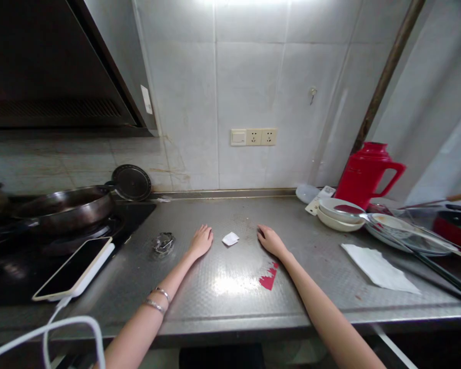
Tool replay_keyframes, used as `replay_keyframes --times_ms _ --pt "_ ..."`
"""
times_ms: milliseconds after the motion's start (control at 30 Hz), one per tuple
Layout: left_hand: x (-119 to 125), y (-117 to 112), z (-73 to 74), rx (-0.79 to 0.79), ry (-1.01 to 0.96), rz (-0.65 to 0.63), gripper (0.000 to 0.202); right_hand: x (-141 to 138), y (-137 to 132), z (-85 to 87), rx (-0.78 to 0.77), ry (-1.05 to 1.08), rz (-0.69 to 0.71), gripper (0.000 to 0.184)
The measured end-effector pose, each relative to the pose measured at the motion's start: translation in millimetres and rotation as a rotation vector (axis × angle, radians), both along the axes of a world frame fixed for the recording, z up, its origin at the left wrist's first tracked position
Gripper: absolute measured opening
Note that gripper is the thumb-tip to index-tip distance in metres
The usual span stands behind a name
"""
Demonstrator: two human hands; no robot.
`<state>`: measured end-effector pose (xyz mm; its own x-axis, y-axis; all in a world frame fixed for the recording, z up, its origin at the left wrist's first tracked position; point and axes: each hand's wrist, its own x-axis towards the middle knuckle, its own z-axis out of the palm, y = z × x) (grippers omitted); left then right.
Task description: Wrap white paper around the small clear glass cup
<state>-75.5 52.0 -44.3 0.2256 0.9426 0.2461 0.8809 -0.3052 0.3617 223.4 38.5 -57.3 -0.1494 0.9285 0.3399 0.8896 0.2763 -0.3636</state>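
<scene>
My left hand (202, 240) lies palm down on the steel countertop (223, 307), its fingers stretched out and holding nothing. To its right sits a small folded piece of white paper (230, 239), apart from both hands. My right hand (271, 239) also rests on the counter, on the far side of that paper, with fingers extended and nothing in them. Below it, near my right forearm, is a torn piece of red paper (268, 279) with a jagged edge. A tangle of steel wire, like a scouring pad (163, 243), lies left of my left hand.
On the left, a phone (75, 269) with a white cable lies by the stove, where a frying pan (67, 207) sits. At right are a white napkin (380, 269), stacked bowls (340, 212), a ladle and a red thermos (364, 177). A range hood (57, 66) overhangs the stove.
</scene>
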Motion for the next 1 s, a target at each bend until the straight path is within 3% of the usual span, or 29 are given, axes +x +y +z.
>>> replay_keyframes --times_ms 133,400,633,1000 --pt "6.1 -8.9 7.3 0.017 -0.012 -0.042 0.040 -0.1 -0.2 2.5 0.002 0.003 0.007 0.037" --pt "31.7 -29.6 10.7 -0.015 -0.143 -0.156 0.066 -0.8 -2.4 7.6 0.006 -0.004 0.029 0.032" --pt "40.9 -34.5 13.7 0.057 -0.136 -0.185 0.040 -0.1 -1.4 7.4 0.004 -0.006 0.030 0.034" --pt "39.2 -30.1 8.2 0.036 -0.255 -0.194 0.030 -8.0 -5.6 9.3 0.027 0.068 0.021 0.043"
